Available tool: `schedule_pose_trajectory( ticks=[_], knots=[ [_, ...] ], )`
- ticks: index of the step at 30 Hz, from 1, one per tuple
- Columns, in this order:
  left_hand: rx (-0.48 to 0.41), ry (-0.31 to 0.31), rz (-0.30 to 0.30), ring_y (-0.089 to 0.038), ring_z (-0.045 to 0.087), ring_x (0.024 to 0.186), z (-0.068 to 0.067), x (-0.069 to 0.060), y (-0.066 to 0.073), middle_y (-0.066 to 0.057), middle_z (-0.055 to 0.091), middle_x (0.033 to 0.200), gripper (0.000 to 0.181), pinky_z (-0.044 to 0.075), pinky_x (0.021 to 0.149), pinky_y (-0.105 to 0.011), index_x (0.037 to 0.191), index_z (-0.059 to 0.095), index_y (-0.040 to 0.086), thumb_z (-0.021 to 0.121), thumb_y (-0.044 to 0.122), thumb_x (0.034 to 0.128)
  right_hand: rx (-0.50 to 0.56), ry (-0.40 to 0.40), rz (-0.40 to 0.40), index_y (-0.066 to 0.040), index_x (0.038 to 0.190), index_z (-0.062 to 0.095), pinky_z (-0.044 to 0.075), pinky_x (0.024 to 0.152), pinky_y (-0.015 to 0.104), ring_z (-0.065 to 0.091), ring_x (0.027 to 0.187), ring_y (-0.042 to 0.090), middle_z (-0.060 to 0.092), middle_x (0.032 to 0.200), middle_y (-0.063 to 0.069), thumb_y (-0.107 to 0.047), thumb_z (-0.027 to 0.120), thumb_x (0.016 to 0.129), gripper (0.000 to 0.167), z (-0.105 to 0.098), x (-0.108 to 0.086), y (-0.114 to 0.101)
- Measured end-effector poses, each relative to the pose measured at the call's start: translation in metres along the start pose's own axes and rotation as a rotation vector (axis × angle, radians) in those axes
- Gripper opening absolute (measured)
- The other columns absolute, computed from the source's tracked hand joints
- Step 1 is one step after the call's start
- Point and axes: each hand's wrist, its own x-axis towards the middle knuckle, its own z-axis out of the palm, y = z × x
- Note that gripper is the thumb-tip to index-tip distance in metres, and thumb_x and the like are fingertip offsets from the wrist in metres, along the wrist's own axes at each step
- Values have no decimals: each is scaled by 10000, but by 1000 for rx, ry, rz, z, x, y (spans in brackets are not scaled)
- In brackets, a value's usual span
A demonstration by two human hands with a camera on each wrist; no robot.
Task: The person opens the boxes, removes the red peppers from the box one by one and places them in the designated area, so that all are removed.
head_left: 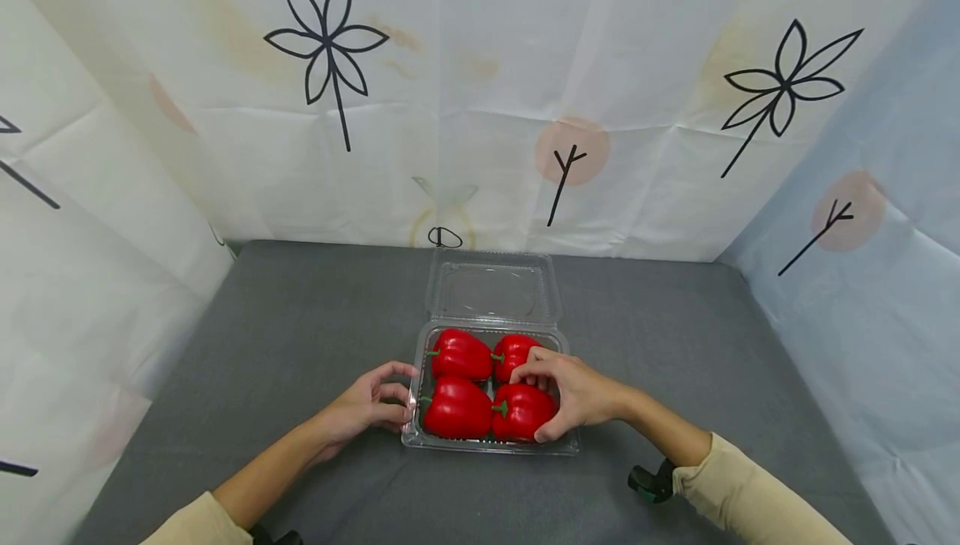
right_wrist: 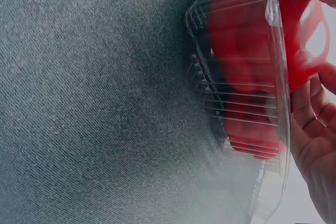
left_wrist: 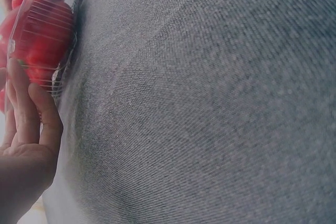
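Note:
A clear plastic clamshell box (head_left: 491, 447) lies open, its base filled with several red bell peppers with green stems. My right hand (head_left: 579, 391) grips the front right bell pepper (head_left: 519, 413), thumb at its near side and fingers at its far side. That pepper (right_wrist: 302, 40) sits within the box base in the right wrist view. At the box's left rim, my left hand (head_left: 375, 403) touches the edge with extended, slightly bent fingers. The front left pepper (head_left: 456, 408), back left pepper (head_left: 461, 354) and back right pepper (head_left: 513, 353) are in the base, the last partly hidden by my right hand.
The hinged clear lid (head_left: 495, 291) leans back toward the far edge of the grey cloth-covered table (head_left: 315, 320). White printed fabric (head_left: 480, 70) hangs behind and along both sides. A dark strap piece (head_left: 651, 482) shows at the right sleeve.

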Motion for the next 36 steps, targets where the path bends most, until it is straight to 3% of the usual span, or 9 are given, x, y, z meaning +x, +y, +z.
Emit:
schedule_pose_trajectory(
  ticks=[23, 31, 36],
  knots=[
    [-15, 5, -19, -197, 662, 754, 1, -1, 2, -44, 645, 904, 556, 558, 764, -351, 1360, 391, 25, 695, 90, 899, 92, 36, -42, -166, 1235, 592, 561, 800, 386, 566, 1013, 203, 572, 1169, -19, -243, 774, 707, 564, -8, -5, -3],
    [-23, 0, -17, -197, 660, 750, 2, -1, 2, -45, 642, 899, 557, 558, 767, -358, 1360, 390, 22, 696, 83, 899, 134, 44, -39, -156, 1285, 599, 564, 812, 411, 564, 1091, 242, 578, 1243, 7, -249, 765, 738, 579, -15, -10, -11],
    [-24, 2, -19, -203, 660, 751, 2, -1, 3, -49, 644, 900, 556, 560, 768, -360, 1358, 391, 22, 696, 85, 898, 100, 70, -67, -136, 1321, 600, 567, 800, 386, 578, 1081, 231, 590, 1243, 23, -256, 774, 747, 612, -27, -14, -22]
  ],
)
